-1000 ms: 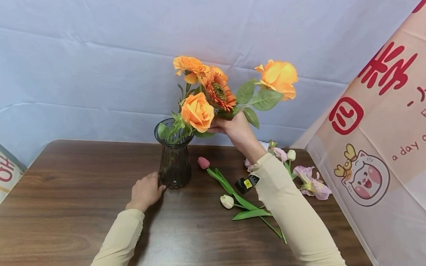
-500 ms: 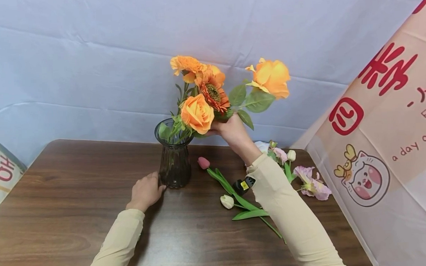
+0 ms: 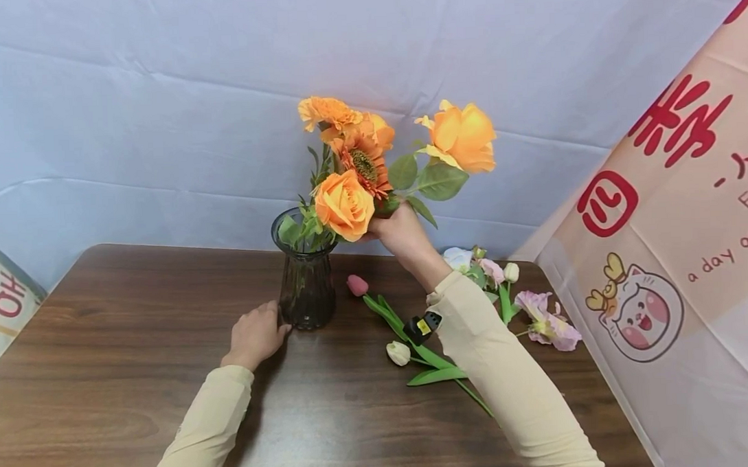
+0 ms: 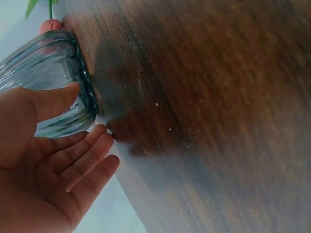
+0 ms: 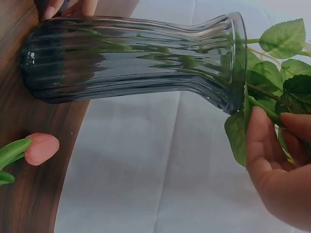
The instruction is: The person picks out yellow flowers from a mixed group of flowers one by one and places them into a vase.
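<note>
A ribbed dark glass vase (image 3: 306, 291) stands upright on the table, with orange flowers at its mouth. Around its base, my left hand (image 3: 256, 336) holds it low; the left wrist view has the thumb (image 4: 56, 100) against the glass and the fingers lower beside it. My right hand (image 3: 405, 236), at the right of the rim, pinches a green stem (image 5: 269, 114), seemingly that of the leafy yellow-orange rose (image 3: 460, 138). Another orange rose (image 3: 345, 203), an orange gerbera (image 3: 364, 165) and a ruffled orange bloom (image 3: 328, 113) crowd above the vase. Where the pinched stem ends is hidden.
Right of the vase lie a pink tulip (image 3: 357, 285) and a white tulip (image 3: 399, 353) with green stems. Farther right are a ruffled pink-lilac flower (image 3: 549, 323) and paler blooms (image 3: 491, 270). A pale cloth (image 3: 160, 145) hangs behind the wooden table (image 3: 136, 324).
My right hand has moved left toward the vase, bringing the leafy rose left with it. The gerbera has also shifted left and tilted. My left hand and the vase have stayed still.
</note>
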A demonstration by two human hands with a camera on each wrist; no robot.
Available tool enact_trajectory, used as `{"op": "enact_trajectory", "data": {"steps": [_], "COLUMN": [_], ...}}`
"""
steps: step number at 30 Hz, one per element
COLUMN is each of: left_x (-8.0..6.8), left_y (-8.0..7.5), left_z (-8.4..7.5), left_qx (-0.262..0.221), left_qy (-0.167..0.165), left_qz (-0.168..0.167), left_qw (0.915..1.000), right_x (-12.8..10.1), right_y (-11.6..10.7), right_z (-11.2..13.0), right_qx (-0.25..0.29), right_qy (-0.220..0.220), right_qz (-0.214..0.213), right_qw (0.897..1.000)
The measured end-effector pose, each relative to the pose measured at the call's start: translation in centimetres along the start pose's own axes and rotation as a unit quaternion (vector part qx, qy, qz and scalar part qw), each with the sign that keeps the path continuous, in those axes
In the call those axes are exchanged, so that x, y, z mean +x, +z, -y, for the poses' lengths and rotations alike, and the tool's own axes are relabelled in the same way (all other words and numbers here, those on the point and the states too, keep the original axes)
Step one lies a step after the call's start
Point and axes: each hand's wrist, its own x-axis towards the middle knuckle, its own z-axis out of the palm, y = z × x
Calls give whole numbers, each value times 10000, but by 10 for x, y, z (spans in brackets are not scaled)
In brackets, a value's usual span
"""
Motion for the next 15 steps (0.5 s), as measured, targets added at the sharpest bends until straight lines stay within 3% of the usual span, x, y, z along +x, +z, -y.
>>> {"op": "enact_trajectory", "data": {"steps": [6, 15], "left_x": [1, 2], "left_y": [0, 1], "left_z": [1, 2], "left_qx": [-40, -12], "left_qy": [3, 21], "left_qz": [-6, 37], "left_qw": [10000, 10000], "right_x": [1, 2], "right_y": [3, 6], "right_z": [-2, -4], "right_qx": [-762, -963], "right_qy": [84, -43], "right_qz": [-283, -325], "right_qw": [9967, 9948]}}
